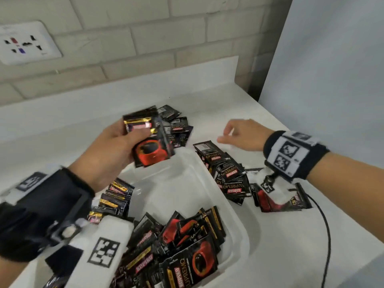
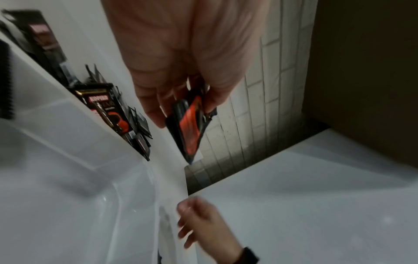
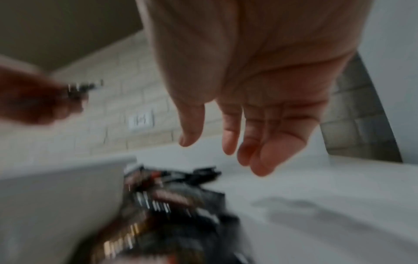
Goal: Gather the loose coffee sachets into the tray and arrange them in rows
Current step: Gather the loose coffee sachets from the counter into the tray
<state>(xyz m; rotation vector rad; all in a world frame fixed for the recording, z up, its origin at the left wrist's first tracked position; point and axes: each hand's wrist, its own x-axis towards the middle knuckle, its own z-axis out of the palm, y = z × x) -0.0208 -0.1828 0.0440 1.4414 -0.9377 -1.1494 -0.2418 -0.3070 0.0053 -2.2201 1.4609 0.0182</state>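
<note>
Left hand (image 1: pixel 108 150) grips a small stack of sachets (image 1: pixel 150 138), thumb across the top face, long axis running roughly 11 to 5 o'clock in the head view; exact count in the stack cannot be told, at least two edges show in the left wrist view. The stack hangs above the far left corner of the tray (image 1: pixel 234 206), whose far half is bare, directly at 5 o'clock from the grip. Right hand (image 1: pixel 242 135) holds nothing, fingers loosely curled, over the counter (image 1: pixel 270 235) at the tray's 1 o'clock. Judgement: left hand is nearer the bare floor. Counted: one tray; three loose clusters outside it, at 12 o'clock (image 1: pixel 176 126), at 3 o'clock (image 1: pixel 228 173), at 9 o'clock (image 1: pixel 116 196); one unsorted heap (image 1: pixel 182 242) inside the near end.
</note>
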